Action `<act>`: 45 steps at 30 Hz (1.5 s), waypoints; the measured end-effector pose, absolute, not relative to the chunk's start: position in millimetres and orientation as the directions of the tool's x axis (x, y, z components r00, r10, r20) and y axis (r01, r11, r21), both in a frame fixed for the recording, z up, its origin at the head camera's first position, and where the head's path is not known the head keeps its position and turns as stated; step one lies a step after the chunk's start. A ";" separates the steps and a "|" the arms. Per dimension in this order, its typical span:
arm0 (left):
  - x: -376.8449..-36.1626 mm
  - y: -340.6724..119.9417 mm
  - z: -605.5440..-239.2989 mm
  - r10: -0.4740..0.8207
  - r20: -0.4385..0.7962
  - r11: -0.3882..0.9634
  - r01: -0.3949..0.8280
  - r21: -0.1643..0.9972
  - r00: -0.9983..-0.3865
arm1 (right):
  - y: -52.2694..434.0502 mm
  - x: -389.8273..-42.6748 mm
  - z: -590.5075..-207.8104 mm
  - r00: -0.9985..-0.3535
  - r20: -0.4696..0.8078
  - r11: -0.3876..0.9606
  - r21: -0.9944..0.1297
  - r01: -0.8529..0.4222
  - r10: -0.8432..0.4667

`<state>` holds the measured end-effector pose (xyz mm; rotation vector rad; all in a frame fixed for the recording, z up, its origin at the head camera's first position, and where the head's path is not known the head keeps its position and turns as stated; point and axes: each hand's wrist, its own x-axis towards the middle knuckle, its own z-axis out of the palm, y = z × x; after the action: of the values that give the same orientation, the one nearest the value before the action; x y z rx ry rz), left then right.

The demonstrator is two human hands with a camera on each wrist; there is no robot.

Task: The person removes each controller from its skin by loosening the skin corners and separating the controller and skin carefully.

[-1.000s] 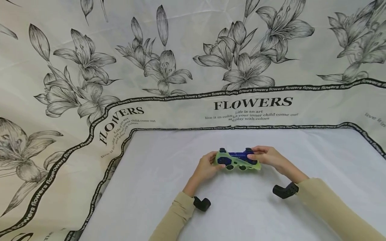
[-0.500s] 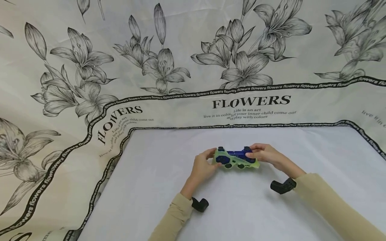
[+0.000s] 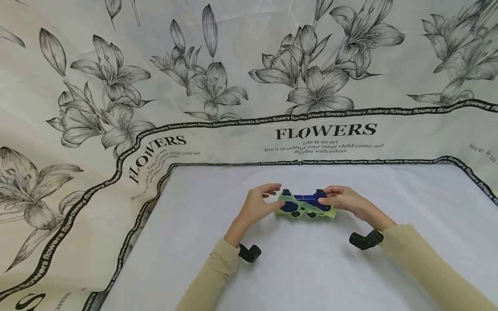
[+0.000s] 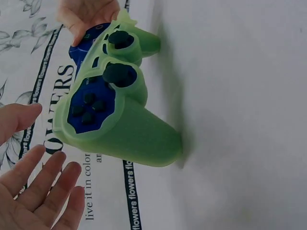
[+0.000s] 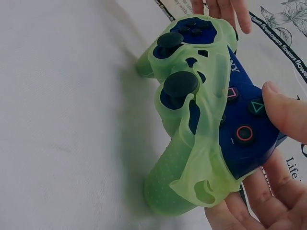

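Note:
A dark blue game controller (image 3: 307, 199) with black thumbsticks is held just above the white table. A light green rubbery sleeve (image 5: 165, 187) covers its left half and its grips. On the right half the sleeve lies slack and bunched across the middle, leaving the blue face and its shape-marked buttons bare. My right hand (image 3: 348, 203) grips that bare end, thumb on the face by the triangle button and fingers beneath. At the controller's left end is my left hand (image 4: 36, 187), its fingers spread and apart from the sleeve in the left wrist view.
White cloth covers the table (image 3: 186, 250). Behind it and to the left hangs a pale fabric (image 3: 241, 142) printed with lilies and lettering. A black camera mount is worn on each wrist, the left mount (image 3: 250, 253) and the right mount (image 3: 365, 239).
My left hand has let go of the controller's left end, its fingers lifting and spreading. My right hand keeps its grip, and the controller has hardly moved.

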<state>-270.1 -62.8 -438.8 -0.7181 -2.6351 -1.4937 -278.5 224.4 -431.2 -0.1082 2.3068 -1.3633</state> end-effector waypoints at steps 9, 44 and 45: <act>-285.5 -64.4 -414.8 0.488 0.207 0.475 0.457 0.752 -0.848 | 223.3 -283.5 -430.2 -0.891 -0.331 0.506 -0.851 0.141 -0.310; -302.2 -26.4 -396.6 0.795 0.041 0.463 0.649 0.604 -0.606 | 224.4 -276.2 -428.0 -0.883 -0.360 0.482 -0.856 0.185 -0.300; -302.3 -25.8 -397.0 0.798 0.040 0.464 0.656 0.596 -0.601 | 224.3 -276.1 -428.2 -0.883 -0.359 0.482 -0.857 0.184 -0.302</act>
<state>-302.3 -25.8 -397.0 -1.4655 -2.8907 -0.9879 -276.1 224.3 -428.2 -0.0984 2.2638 -1.3899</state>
